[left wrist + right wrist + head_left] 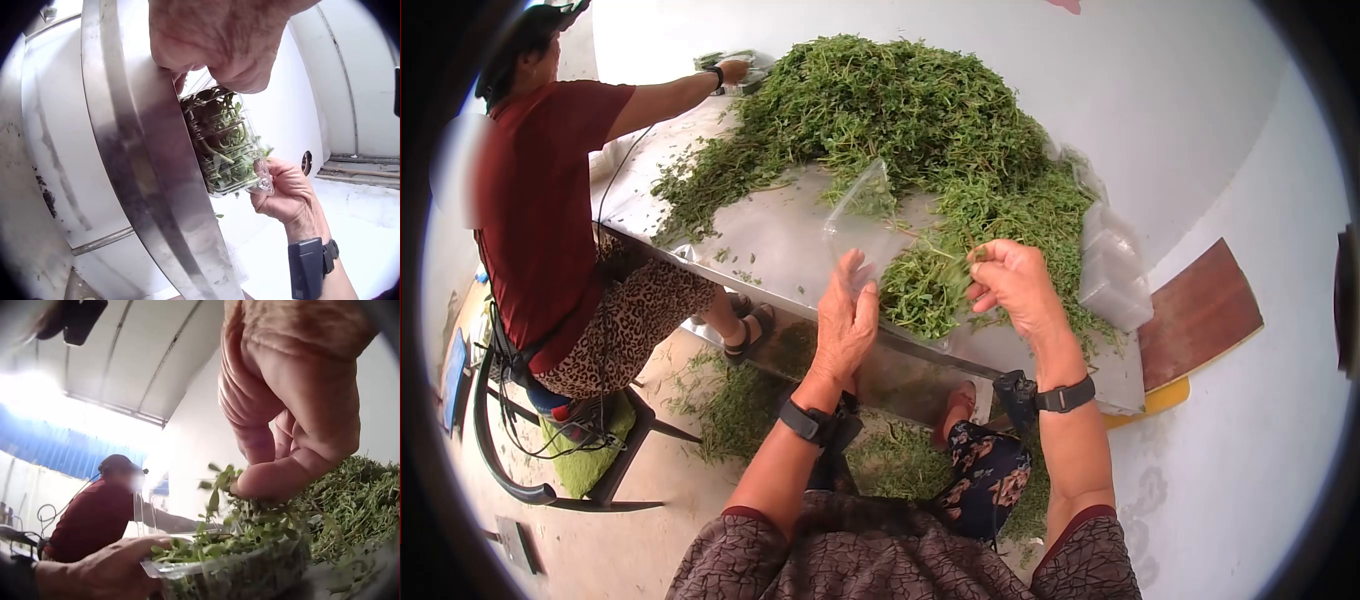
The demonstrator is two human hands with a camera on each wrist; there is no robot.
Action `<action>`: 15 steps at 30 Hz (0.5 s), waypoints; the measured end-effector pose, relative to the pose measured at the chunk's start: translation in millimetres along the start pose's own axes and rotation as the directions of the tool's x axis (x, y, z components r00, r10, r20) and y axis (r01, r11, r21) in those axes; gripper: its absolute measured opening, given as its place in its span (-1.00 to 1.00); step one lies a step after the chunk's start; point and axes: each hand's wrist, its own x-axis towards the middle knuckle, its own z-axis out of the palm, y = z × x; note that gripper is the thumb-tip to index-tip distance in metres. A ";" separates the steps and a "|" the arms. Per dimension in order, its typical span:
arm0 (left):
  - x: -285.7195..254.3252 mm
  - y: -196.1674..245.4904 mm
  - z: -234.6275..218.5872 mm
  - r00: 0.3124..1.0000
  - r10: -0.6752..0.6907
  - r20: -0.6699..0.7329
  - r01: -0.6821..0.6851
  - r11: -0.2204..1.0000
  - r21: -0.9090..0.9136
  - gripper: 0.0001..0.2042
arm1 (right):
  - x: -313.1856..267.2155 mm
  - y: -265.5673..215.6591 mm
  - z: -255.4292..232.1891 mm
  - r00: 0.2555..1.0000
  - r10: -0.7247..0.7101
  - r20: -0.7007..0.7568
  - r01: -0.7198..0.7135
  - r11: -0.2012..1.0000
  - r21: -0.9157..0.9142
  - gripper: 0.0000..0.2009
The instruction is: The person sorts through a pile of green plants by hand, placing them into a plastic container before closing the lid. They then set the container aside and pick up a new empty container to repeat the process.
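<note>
A clear plastic box [219, 144] filled with green leafy stems is at the table's front edge, its hinged lid [862, 200] standing up. My left hand [847, 318] holds it by the side, thumb and fingers at its wall; the left wrist view shows the curled fingers of this hand [215, 47] at the box's end. Above the filled box, my right hand [1017, 285] pinches a leafy sprig [217, 487] between thumb and fingers. The right wrist view has these fingertips [256, 481] close over the heaped greens [212, 547].
A large heap of cut greens [900, 110] covers the back of the metal table [775, 225]. Stacked clear boxes [1112, 265] stand at the right, near a reddish-brown board [1200, 315]. Another person [550, 200] sits at the left, reaching toward packed boxes. Greens [745, 410] lie on the floor.
</note>
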 end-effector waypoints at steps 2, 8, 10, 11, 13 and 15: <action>0.0 0.6 -0.2 0.999 0.023 -0.026 -0.022 0.999 0.036 -0.57 | -3.5 2.2 3.7 1.000 0.012 -0.006 -0.012 0.998 -0.054 -0.82; -0.6 4.0 0.7 0.998 0.023 -0.050 -0.020 0.998 0.059 -0.56 | -17.7 1.5 -0.2 0.995 0.029 -0.095 -0.042 0.989 -0.141 -0.79; -1.1 3.6 -0.2 0.998 0.026 -0.052 -0.023 0.998 0.063 -0.56 | -23.2 6.9 -1.1 0.976 -0.049 -0.213 0.004 0.979 -0.204 -0.78; -1.3 4.2 -1.1 0.999 0.017 -0.031 -0.014 0.996 0.086 -0.56 | -25.6 11.2 -2.4 0.976 -0.049 -0.213 0.004 0.979 -0.206 -0.78; -8.6 7.2 -2.3 1.000 -0.005 -0.006 0.005 0.994 0.110 -0.57 | -34.7 25.8 -4.6 0.978 -0.083 -0.191 0.029 0.962 -0.272 -0.73; -8.8 9.2 -1.7 1.000 -0.027 -0.001 0.027 0.996 0.090 -0.58 | -37.5 39.5 -4.9 0.971 -0.125 -0.206 0.057 0.950 -0.307 -0.70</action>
